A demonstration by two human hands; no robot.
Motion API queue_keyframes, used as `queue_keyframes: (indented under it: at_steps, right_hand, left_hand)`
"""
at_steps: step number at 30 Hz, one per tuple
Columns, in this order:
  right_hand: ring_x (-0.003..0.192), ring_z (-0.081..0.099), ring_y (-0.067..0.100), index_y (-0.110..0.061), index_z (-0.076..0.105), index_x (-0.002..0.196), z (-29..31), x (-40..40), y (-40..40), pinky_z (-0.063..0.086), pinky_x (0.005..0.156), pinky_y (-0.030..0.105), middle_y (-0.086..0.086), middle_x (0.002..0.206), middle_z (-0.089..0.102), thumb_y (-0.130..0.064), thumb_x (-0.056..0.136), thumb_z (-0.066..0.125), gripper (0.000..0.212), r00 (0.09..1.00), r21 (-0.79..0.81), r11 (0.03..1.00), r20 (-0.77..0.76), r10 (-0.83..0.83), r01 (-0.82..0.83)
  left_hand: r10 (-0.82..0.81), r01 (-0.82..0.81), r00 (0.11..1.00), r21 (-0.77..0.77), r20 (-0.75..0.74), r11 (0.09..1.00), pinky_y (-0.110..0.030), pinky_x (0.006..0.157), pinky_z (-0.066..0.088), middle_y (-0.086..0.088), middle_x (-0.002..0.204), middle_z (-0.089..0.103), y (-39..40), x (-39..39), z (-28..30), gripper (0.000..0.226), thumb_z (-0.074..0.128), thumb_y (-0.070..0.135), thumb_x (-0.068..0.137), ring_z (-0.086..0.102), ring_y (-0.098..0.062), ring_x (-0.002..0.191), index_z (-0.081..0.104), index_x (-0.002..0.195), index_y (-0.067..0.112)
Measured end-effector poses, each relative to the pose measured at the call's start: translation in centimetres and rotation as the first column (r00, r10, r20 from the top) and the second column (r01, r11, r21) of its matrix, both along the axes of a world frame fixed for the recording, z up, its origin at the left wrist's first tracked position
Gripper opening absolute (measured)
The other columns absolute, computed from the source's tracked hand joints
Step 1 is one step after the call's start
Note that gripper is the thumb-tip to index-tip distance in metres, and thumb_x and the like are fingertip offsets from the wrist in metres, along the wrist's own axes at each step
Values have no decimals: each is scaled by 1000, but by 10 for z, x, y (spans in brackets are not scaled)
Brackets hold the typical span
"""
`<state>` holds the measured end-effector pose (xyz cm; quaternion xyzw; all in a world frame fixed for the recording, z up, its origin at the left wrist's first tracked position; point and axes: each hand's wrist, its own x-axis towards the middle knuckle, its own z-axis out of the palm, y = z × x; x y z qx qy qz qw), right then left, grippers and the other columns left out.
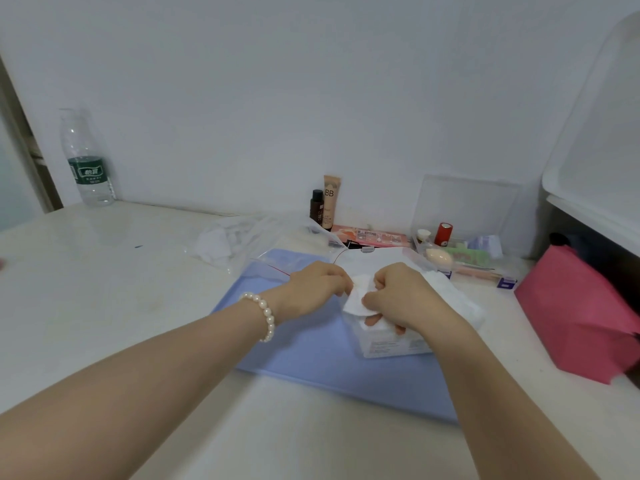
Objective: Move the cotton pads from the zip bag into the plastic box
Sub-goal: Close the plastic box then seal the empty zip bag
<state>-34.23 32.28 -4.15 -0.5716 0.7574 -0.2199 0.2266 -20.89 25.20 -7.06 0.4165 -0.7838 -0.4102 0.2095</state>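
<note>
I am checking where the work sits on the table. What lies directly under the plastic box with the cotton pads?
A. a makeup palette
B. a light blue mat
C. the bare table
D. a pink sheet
B: the plastic box stands on the light blue mat, with both hands above it; the pink sheet lies off to the right.

A plain white wall (277, 81) closes the far side under soft, even light. The pale worktop (104, 289) runs up to it. A dark door frame (24, 140) stands far left; a white shelf unit (595, 161) rises at right.
</note>
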Motion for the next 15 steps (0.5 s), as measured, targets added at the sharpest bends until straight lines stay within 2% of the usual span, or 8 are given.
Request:
queue_keyframes:
  at_steps: [1, 2, 6, 10, 13, 15]
  right_hand:
    - [65, 69, 31, -16, 34, 59, 1, -1, 0, 39, 44, 28, -4, 39, 57, -4, 77, 53, 29, 1000, 6, 1000, -1, -4, 4]
    - [63, 68, 31, -16, 34, 59, 2, -2, 1, 39, 44, 27, -5, 38, 56, -4, 77, 54, 29, 1000, 12, 1000, -3, -7, 7]
    - [35, 51, 18, -15, 41, 63, 7, -6, 3, 37, 44, 21, 2, 56, 53, -4, 76, 58, 25, 998, 8, 1000, -60, -15, 15]
    - [30, 52, 12, -17, 47, 75, 4, -9, 2, 37, 44, 21, 4, 68, 54, -4, 80, 57, 17, 999, 6, 1000, -52, 7, -7]
    - [32, 55, 13, -20, 44, 80, 3, -11, 2, 36, 38, 18, 7, 64, 59, -6, 85, 55, 19, 1000, 14, 1000, -18, 19, -19]
    - [33, 56, 13, -20, 44, 82, 3, -13, 2, 37, 37, 18, 9, 65, 64, -5, 86, 54, 18, 999, 18, 999, 5, 49, -49]
  left_hand:
    - [5, -5, 1000, -18, 5, 1000, -46, 105, 33, 4, 93, 68, 0, -1, 0, 27, 46, 47, 47, 56, -24, 105, 64, 62, 33]
    - [13, -12, 1000, -35, 14, 999, -47, 105, 32, 5, 92, 67, 1, -1, 1, 24, 49, 47, 50, 55, -25, 105, 61, 65, 32]
    - [40, -28, 994, -120, 103, 992, -41, 101, 34, 8, 101, 62, 3, -2, -3, 22, 57, 43, 56, 50, -23, 107, 48, 73, 32]
    - [75, -58, 992, -161, 103, 985, -34, 96, 31, 4, 100, 64, 7, -5, -4, 29, 58, 51, 58, 54, -17, 97, 45, 72, 29]
    - [118, -90, 985, -202, 129, 975, -32, 90, 26, 3, 94, 64, 12, -12, -1, 27, 68, 37, 68, 56, -17, 91, 43, 70, 25]
    - [150, -115, 975, -205, 162, 972, -33, 84, 23, 8, 78, 59, 13, -16, 1, 23, 70, 28, 70, 56, -16, 85, 48, 67, 23]
